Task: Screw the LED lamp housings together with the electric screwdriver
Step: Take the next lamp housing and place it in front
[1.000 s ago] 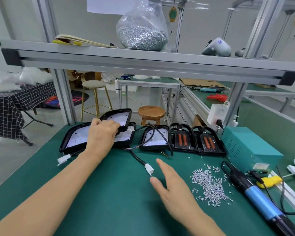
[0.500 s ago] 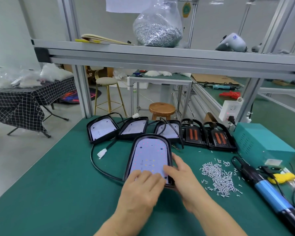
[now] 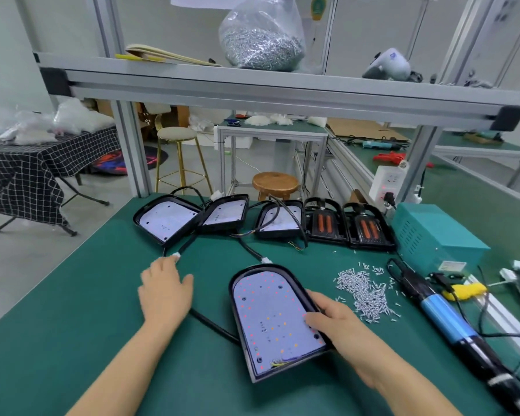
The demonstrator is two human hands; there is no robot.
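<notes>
Right hand (image 3: pixel 339 322) grips the lamp housing (image 3: pixel 275 319) edge, left hand (image 3: pixel 165 291) lies relaxed – keep housing flat under the fingers before taking the screwdriver (image 3: pixel 445 313)

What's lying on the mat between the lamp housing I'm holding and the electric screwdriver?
A loose pile of small silver screws lies between the lamp housing and the electric screwdriver, seen in the head view.

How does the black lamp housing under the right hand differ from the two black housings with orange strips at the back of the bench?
The near black lamp housing shows a white LED board with red and orange dots; the two back housings with orange strips show dark insides. The near one lies alone on the green mat, gripped by the right hand; the back two sit side by side, untouched. All have the same black, rounded shell.
</notes>
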